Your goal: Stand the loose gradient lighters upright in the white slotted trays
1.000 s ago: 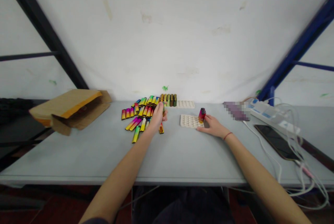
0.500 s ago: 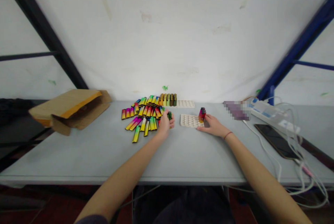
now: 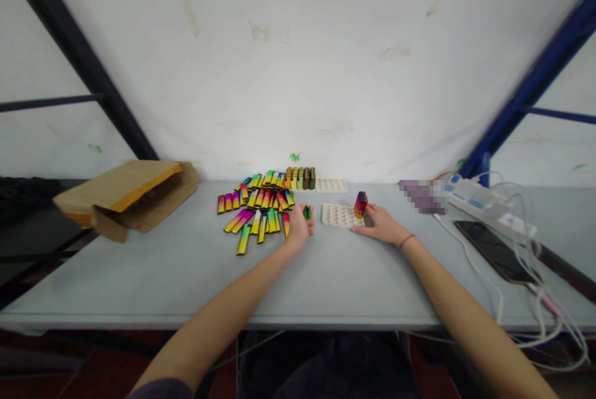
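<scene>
- The grey surface (image 3: pixel 186 281), its rear edge along the wall.
- A brown paper bag (image 3: pixel 121 185) near its left edge, mouth facing right.
- A heap of shiny coloured pieces (image 3: pixel 264 199) toward the rear edge, left of both hands.
- The hands, apart: right hand (image 3: pixel 382 225) against the tray's right end, grip unclear; left hand (image 3: pixel 300 226) curled around a green piece.
- The white tray (image 3: pixel 336 215), between the hands.
- A red piece (image 3: pixel 360 205), upright on the tray, beside the right fingers.
- The green piece (image 3: pixel 307 213), mostly hidden.

The green scrawl (image 3: pixel 295 156) on the wall (image 3: pixel 326 76) is unreadable.
</scene>
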The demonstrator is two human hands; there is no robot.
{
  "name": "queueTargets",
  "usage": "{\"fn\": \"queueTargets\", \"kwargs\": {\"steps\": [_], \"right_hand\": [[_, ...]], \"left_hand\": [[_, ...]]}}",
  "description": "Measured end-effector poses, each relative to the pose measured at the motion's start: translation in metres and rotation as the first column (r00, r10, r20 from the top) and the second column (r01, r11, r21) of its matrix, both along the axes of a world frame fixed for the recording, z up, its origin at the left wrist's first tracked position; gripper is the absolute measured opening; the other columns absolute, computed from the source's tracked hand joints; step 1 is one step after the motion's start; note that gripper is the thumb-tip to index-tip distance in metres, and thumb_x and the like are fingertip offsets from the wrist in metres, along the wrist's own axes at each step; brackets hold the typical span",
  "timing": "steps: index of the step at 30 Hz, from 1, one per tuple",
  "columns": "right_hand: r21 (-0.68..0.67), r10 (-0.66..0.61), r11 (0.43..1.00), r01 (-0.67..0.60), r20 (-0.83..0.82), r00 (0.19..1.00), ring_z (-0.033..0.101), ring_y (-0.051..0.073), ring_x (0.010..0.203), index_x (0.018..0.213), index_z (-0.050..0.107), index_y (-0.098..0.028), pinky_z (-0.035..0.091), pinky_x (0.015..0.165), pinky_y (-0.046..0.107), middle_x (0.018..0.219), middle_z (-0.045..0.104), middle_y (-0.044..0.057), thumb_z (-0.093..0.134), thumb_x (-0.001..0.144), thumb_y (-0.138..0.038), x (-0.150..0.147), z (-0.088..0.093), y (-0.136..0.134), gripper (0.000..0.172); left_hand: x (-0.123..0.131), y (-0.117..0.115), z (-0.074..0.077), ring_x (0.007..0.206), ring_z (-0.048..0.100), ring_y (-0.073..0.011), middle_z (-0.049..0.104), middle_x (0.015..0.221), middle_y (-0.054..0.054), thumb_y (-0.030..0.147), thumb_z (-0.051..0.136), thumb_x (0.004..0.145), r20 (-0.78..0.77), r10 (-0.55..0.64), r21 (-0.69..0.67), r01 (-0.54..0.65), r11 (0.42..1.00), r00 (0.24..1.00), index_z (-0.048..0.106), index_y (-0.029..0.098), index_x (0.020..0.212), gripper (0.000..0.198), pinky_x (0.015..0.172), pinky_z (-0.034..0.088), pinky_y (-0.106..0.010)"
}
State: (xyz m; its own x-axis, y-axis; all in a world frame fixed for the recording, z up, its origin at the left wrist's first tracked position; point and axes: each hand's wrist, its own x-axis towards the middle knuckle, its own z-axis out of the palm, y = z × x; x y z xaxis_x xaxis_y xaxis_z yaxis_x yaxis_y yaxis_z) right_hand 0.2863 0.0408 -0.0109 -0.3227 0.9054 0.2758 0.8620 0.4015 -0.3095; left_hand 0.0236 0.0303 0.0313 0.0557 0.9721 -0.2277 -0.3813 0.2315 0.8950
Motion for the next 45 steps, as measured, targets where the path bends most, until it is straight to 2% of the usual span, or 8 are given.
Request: {"fn": "queueTargets", "kwargs": {"steps": [7,21,24,28,31,34,39,45], "right_hand": [[-0.01,0.007,1.0,-0.007,0.002,1.0,0.066,0.037,0.11,0.115,0.067,-0.015,0.053,0.097,0.048,0.12,0.07,0.02,0.074,0.082,-0.06,0.0,0.002,-0.001,0.057],[-0.01,0.03,0.999,-0.03,0.004,1.0,0.066,0.036,0.109,0.119,0.066,-0.015,0.052,0.098,0.047,0.119,0.07,0.019,0.072,0.083,-0.061,0.001,0.001,0.0,0.058],[-0.007,0.025,1.0,-0.025,0.007,1.0,0.066,0.035,0.11,0.119,0.066,-0.015,0.052,0.099,0.047,0.12,0.07,0.019,0.072,0.083,-0.06,0.001,0.001,0.0,0.057],[-0.009,0.015,1.0,-0.015,-0.002,1.0,0.065,0.035,0.113,0.121,0.066,-0.014,0.051,0.102,0.047,0.124,0.069,0.02,0.073,0.083,-0.059,0.0,0.001,0.0,0.059],[-0.011,0.024,1.0,-0.024,-0.007,1.0,0.066,0.035,0.112,0.122,0.065,-0.015,0.051,0.101,0.047,0.123,0.069,0.019,0.074,0.082,-0.059,-0.001,0.001,0.0,0.06],[0.0,0.017,1.0,-0.017,-0.018,1.0,0.066,0.034,0.11,0.12,0.065,-0.015,0.051,0.099,0.047,0.122,0.069,0.019,0.074,0.082,-0.058,-0.002,0.0,0.0,0.058],[0.031,0.002,1.0,-0.002,0.001,1.0,0.067,0.033,0.107,0.116,0.066,-0.016,0.051,0.097,0.046,0.119,0.07,0.018,0.077,0.08,-0.056,-0.004,-0.002,0.001,0.055],[0.009,0.0,1.0,0.0,0.025,1.0,0.067,0.033,0.105,0.113,0.067,-0.016,0.052,0.094,0.045,0.117,0.07,0.018,0.076,0.081,-0.058,-0.004,0.001,0.0,0.053]], "left_hand": [[-0.001,0.001,0.003,0.035,0.018,-0.0073,0.026,0.044,0.01,0.044,0.035,0.089,-0.01,0.045,-0.023,-0.045,0.999,0.999,0.039,0.023,0.072,0.027,0.038,0.014,-0.017],[0.0,0.004,-0.006,0.033,0.018,-0.008,0.026,0.042,0.01,0.044,0.034,0.091,-0.028,-0.021,0.042,0.023,0.999,0.999,0.036,0.024,0.071,0.027,0.038,0.015,-0.019],[0.002,0.007,-0.01,0.035,0.025,-0.0084,0.033,0.046,0.01,0.048,0.038,0.092,-0.084,-0.071,0.147,0.083,0.986,0.994,0.038,0.024,0.078,0.028,0.04,0.021,-0.02],[0.012,0.012,-0.008,0.048,0.045,-0.0109,0.05,0.058,0.007,0.045,0.05,0.093,-0.275,-0.097,0.392,0.203,0.897,0.957,0.044,0.024,0.089,0.022,0.05,0.036,-0.021],[0.027,0.018,0.001,0.076,0.061,-0.0158,0.064,0.078,-0.002,0.04,0.055,0.094,-0.423,-0.026,0.573,0.289,0.767,0.906,0.055,0.022,0.089,0.019,0.072,0.049,-0.026],[0.046,0.024,0.006,0.102,0.062,-0.0203,0.07,0.101,-0.008,0.032,0.062,0.09,-0.491,0.059,0.666,0.331,0.669,0.869,0.067,0.02,0.093,0.013,0.091,0.049,-0.03],[0.065,0.027,-0.007,0.095,0.066,-0.0192,0.072,0.112,-0.009,0.028,0.063,0.09,-0.517,-0.031,0.613,0.395,0.684,0.855,0.073,0.019,0.101,0.017,0.084,0.052,-0.029],[0.066,0.023,-0.016,0.094,0.067,-0.0196,0.073,0.105,-0.007,0.028,0.065,0.089,-0.593,-0.05,0.598,0.481,0.641,0.804,0.075,0.021,0.105,0.02,0.084,0.054,-0.03]]}}
